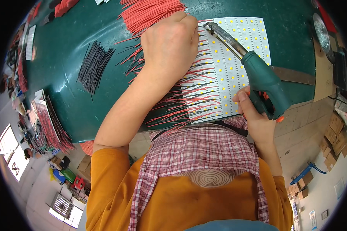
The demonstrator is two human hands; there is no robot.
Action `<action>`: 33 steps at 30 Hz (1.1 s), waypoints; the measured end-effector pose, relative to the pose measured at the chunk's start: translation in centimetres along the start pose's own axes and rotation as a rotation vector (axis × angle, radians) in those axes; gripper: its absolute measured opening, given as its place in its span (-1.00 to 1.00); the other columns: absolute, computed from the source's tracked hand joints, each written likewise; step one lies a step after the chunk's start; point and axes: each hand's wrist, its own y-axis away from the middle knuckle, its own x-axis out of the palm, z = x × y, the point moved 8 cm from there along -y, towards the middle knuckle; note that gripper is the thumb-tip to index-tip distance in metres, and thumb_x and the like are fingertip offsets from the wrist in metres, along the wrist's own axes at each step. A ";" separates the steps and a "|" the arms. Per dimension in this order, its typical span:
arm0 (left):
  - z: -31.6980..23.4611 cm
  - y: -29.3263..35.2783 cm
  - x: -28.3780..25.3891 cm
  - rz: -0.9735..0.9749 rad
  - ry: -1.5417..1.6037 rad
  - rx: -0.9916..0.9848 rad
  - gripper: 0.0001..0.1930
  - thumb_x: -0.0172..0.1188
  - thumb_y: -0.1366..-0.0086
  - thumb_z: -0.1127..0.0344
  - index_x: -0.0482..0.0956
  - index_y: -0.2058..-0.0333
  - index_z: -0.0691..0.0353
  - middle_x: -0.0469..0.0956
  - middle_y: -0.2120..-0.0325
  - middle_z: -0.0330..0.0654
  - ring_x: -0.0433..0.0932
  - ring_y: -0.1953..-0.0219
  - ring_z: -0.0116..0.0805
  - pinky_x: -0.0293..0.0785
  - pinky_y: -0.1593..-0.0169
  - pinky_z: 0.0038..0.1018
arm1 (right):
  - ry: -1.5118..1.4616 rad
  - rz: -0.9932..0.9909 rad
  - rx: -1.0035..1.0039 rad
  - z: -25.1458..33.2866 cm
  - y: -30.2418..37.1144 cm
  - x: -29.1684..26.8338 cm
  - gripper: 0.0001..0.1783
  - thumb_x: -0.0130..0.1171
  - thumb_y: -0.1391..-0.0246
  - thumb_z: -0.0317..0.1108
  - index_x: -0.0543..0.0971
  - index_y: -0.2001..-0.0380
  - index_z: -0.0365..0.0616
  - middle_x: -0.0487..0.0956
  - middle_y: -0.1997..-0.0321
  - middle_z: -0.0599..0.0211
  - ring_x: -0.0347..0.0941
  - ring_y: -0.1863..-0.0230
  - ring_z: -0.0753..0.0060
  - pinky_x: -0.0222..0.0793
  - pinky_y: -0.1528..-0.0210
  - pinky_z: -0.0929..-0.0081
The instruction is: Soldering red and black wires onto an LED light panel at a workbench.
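Head view, landmark: white LED panel [235, 69] lay on the green table [73, 77].
Left hand [171, 42]: rested on the panel's left edge, fingers curled under; contents could not be told.
Right hand [254, 115]: at the panel's lower right corner, fingers wrapped tight around the green soldering gun [264, 82].
Gun tip: over the panel's top.
Red wires [148, 13]: heaped above-left of the panel.
Black wires [92, 67]: well left of it.
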 end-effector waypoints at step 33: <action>0.7 -1.6 -0.6 0.118 -0.007 -0.051 -0.92 0.14 -0.06 0.40 0.56 0.48 0.26 0.50 0.51 -0.12 0.51 0.41 -0.09 0.43 0.40 -0.26 | -0.111 -0.064 -0.098 -0.2 0.4 -1.2 -0.67 0.13 -0.11 -0.47 0.38 0.05 -0.26 0.57 0.44 0.27 0.32 0.57 0.64 0.27 0.46 0.64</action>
